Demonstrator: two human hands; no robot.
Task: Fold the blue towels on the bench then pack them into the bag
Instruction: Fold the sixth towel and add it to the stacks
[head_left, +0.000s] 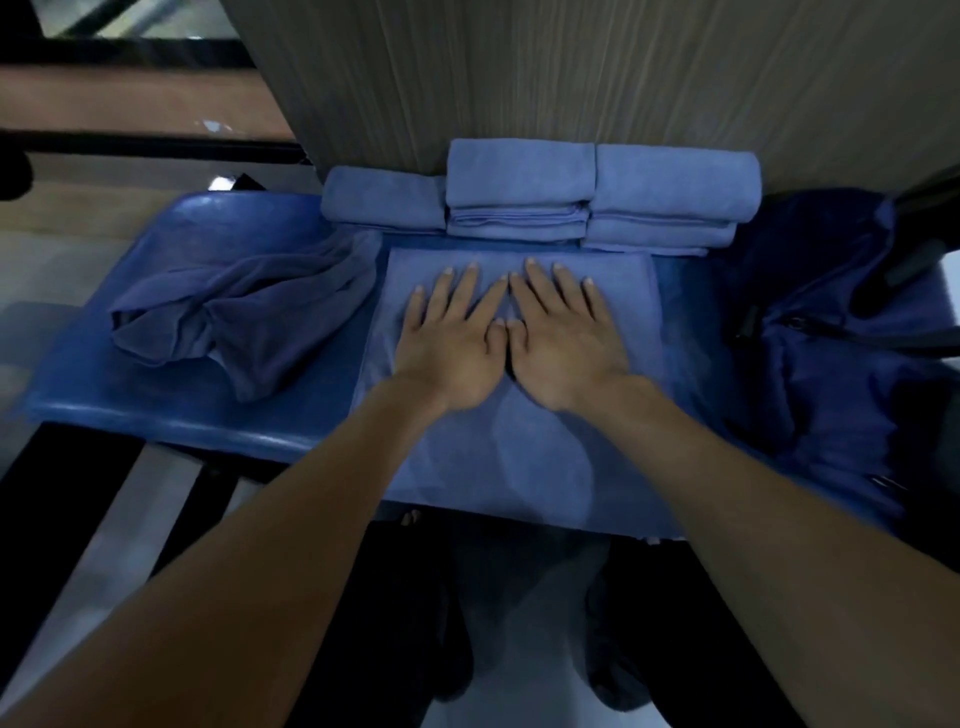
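Altogether, three stacks of folded blue towels sit along the far edge of the bench (171, 415), against a wood-grain panel (571, 78): a single folded towel (383, 200) on the left, a middle stack (519, 189) with a thick fold on top of thinner layers, and a right stack (670, 200) of what looks like two; the exact count of layers in the middle one is hard to tell. One crumpled towel (228, 322), darker in tone, lies unfolded on the left part of the bench. One more towel, the flat towel (498, 457), is spread in the middle, reaching from just near the stacks to the near edge of the bench.

Both hands lie palm-down side by side on the far half of that flat towel. The left hand (452, 348) and the right hand (563, 343) have fingers straight and fanned out, pressing on the cloth and gripping nothing; their thumbs touch or nearly touch in the middle. Both bare forearms reach in from the near side.

One dark blue bag (831, 338) slumps on the right end of the bench, just beside the flat towel, with black straps at its far side. Its inside is too dark to show any contents.
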